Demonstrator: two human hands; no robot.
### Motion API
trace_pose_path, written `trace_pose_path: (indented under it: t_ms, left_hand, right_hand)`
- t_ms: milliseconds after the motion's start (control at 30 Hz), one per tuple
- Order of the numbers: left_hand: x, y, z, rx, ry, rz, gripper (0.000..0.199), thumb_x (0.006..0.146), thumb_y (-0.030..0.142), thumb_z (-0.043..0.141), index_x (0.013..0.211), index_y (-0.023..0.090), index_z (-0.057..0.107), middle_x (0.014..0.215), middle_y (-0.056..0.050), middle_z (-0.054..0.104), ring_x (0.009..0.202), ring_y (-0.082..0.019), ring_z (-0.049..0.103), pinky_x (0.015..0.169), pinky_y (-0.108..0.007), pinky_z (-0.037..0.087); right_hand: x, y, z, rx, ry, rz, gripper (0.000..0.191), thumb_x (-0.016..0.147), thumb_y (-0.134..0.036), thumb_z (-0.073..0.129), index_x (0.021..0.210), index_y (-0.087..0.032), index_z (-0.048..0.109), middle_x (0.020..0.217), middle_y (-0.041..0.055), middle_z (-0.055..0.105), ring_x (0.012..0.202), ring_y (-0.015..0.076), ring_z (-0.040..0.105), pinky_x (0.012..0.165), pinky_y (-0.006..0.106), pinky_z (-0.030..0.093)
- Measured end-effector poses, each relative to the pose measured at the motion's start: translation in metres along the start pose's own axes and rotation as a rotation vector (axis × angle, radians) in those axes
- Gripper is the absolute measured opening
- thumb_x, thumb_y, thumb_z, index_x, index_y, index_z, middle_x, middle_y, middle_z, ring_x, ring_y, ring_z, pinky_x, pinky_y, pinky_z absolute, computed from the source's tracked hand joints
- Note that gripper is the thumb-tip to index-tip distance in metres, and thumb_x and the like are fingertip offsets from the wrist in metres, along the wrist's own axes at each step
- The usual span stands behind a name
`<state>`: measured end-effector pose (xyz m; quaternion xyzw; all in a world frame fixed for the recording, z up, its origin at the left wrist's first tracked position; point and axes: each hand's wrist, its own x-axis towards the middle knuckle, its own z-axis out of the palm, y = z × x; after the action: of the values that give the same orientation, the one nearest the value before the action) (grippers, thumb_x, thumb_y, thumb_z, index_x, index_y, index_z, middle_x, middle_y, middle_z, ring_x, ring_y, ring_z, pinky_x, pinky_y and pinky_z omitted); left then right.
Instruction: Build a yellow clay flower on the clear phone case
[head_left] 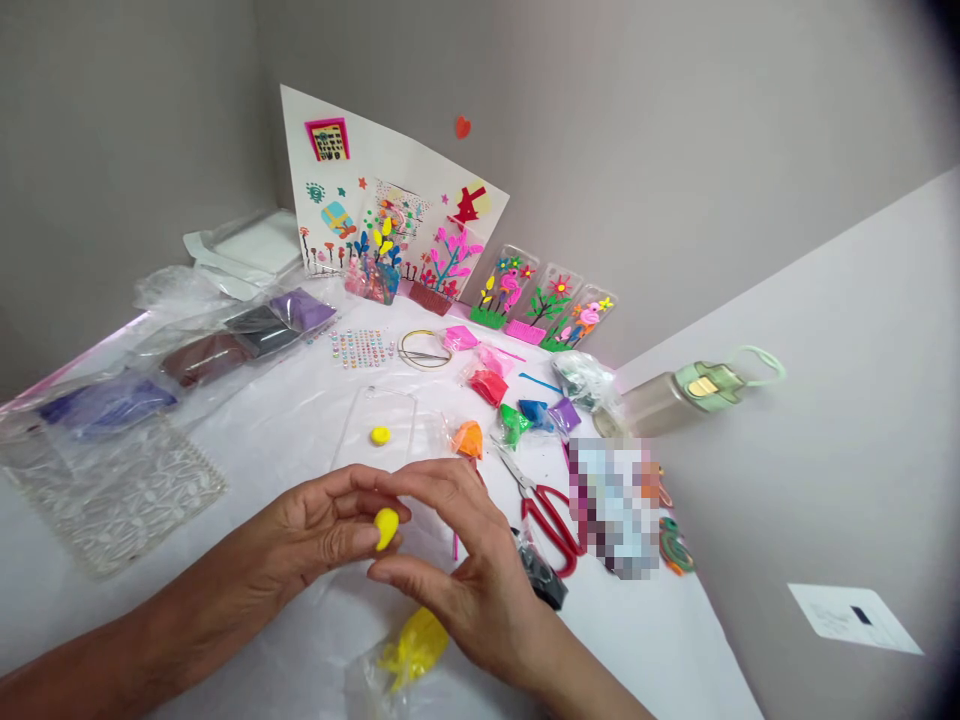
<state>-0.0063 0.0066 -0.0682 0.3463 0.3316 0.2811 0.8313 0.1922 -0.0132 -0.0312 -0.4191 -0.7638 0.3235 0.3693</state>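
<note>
Between thumb and fingers, my left hand (322, 525) pinches a small lump of yellow modelling clay (386, 528). My right hand (469, 560) curves round the other side, its thumb and fingers apart and its fingertips near the left ones; the clay is not in its grasp. Just beyond the hands lies a clear phone case (352, 425) with a flattened yellow clay ball (380, 436) on it. Below my right hand, partly covered by it, is an opened plastic bag of yellow clay (412, 648).
Red-handled scissors (551, 520) and a black clay packet (541, 575) lie right of my hands. Several coloured clay packets (489, 386) are behind them. A bottle (667, 400) stands at right. Decorated phone cases (551, 300) lean on the wall. A textured mat (112, 490) lies left.
</note>
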Motion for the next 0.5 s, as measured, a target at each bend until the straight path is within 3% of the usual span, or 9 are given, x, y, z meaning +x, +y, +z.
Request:
trace_pose_path:
  t_ms: [100,167,300,433,500]
  left_hand:
    - [-0.001,0.005,0.005,-0.021,0.102,-0.017,0.035,0.084,0.042,0.080,0.117,0.032,0.072,0.120,0.000,0.074,0.122,-0.023,0.063,0.099,-0.028,0.050]
    - [-0.003,0.005,0.009,-0.073,0.142,-0.025,0.034,0.081,0.043,0.082,0.112,0.032,0.075,0.122,0.000,0.074,0.125,-0.024,0.063,0.101,-0.029,0.051]
    - [-0.007,-0.003,0.022,-0.253,0.121,-0.014,0.032,0.089,0.039,0.074,0.120,0.031,0.074,0.135,-0.001,0.070,0.135,-0.026,0.057,0.109,-0.035,0.050]
    - [-0.013,-0.010,0.036,-0.465,0.076,-0.040,0.034,0.095,0.045,0.064,0.126,0.032,0.071,0.140,-0.001,0.068,0.140,-0.025,0.053,0.106,-0.033,0.054]
    - [-0.015,-0.009,0.042,-0.455,0.031,-0.055,0.046,0.095,0.058,0.055,0.129,0.030,0.069,0.137,-0.003,0.069,0.142,-0.026,0.052,0.108,-0.035,0.052]
  right_hand:
    - [-0.003,0.003,0.003,-0.173,0.034,-0.071,0.053,0.096,-0.046,0.065,0.143,-0.024,0.053,0.135,0.0118,0.065,0.130,0.0248,0.058,0.111,0.042,0.048]
    - [-0.006,0.006,0.006,-0.362,0.045,-0.160,0.064,0.100,-0.049,0.057,0.154,-0.019,0.039,0.148,0.0170,0.057,0.145,0.0292,0.045,0.120,0.051,0.039]
    - [-0.010,0.010,0.018,-0.661,0.053,-0.250,0.082,0.100,-0.055,0.053,0.161,-0.008,0.023,0.158,0.0225,0.045,0.157,0.0337,0.021,0.126,0.058,0.024]
    - [-0.015,0.003,0.028,-0.711,0.064,-0.292,0.081,0.100,-0.046,0.058,0.160,-0.004,0.023,0.162,0.0198,0.039,0.158,0.0318,0.014,0.129,0.054,0.009]
    - [-0.019,-0.002,0.033,-0.605,0.026,-0.327,0.083,0.099,-0.041,0.061,0.162,-0.007,0.019,0.163,0.0180,0.036,0.158,0.0316,0.015,0.130,0.052,0.013]
